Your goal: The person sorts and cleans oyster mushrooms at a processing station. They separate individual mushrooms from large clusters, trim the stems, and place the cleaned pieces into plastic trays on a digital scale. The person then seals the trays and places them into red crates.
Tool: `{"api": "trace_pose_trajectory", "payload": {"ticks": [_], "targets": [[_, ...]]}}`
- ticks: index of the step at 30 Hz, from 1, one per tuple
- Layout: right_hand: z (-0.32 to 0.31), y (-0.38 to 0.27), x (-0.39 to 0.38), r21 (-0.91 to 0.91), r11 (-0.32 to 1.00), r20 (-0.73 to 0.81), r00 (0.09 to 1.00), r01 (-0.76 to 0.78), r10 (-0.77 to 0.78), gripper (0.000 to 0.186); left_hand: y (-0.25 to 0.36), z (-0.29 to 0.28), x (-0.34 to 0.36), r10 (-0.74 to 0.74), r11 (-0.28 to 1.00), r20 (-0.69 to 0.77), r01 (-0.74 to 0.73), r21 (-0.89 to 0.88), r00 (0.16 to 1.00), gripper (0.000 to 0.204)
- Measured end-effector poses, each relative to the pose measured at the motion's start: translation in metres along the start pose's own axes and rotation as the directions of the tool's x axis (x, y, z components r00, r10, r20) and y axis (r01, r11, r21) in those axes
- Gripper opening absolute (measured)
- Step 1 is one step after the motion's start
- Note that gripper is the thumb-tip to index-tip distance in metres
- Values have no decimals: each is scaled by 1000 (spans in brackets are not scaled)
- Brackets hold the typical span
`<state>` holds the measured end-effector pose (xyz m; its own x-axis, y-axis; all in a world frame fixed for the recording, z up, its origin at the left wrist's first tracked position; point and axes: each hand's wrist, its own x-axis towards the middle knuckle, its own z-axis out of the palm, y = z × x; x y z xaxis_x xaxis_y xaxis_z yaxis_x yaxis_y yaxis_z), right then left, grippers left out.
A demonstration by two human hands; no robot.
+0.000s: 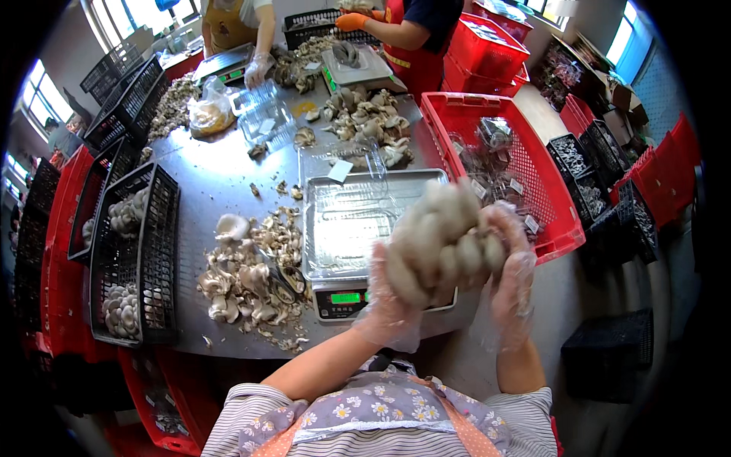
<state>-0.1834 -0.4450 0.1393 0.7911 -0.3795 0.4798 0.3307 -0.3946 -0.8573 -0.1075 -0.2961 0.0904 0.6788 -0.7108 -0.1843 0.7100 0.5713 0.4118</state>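
Between my two gloved hands is a large cluster of oyster mushrooms [442, 247], blurred by motion. My left hand [394, 293] grips its left side and my right hand [512, 263] its right side; both wear clear plastic gloves. The cluster hangs over the right part of a digital scale [340, 308] with a green display. On the scale's pan lies an open clear plastic tray [346, 228], partly hidden by the mushrooms. Left of the scale is a pile of loose oyster mushrooms and trimmings [247, 286].
A red crate [560, 202] with packed trays stands right of the scale. Black crates [164, 244] of mushrooms line the table's left side. More mushrooms [365, 118] and clear trays [266, 122] lie farther back. Two co-workers stand across the metal table [205, 171], one wearing an orange glove [351, 20].
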Motion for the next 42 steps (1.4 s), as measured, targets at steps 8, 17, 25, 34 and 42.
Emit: {"api": "trace_pose_trajectory", "payload": {"ticks": [8, 17, 25, 34, 42], "targets": [[61, -34, 14, 216, 961, 369, 926, -171, 82, 76, 69, -51, -37, 36, 993, -42, -41, -113, 998, 90], [134, -27, 36, -134, 965, 488, 863, 227, -136, 92, 118, -75, -72, 294, 913, 59, -298, 277, 954, 105], [168, -16, 28, -207, 959, 385, 917, 194, -103, 69, 142, -108, -78, 184, 923, 305, -271, 275, 935, 95], [163, 2, 1, -236, 968, 122, 985, -90, 121, 51, 102, -111, -76, 283, 940, 150, -305, 156, 947, 119], [188, 0, -8, -299, 939, -21, 985, -169, 170, 45, 91, -123, -76, 450, 884, -87, -431, 181, 889, 116]]}}
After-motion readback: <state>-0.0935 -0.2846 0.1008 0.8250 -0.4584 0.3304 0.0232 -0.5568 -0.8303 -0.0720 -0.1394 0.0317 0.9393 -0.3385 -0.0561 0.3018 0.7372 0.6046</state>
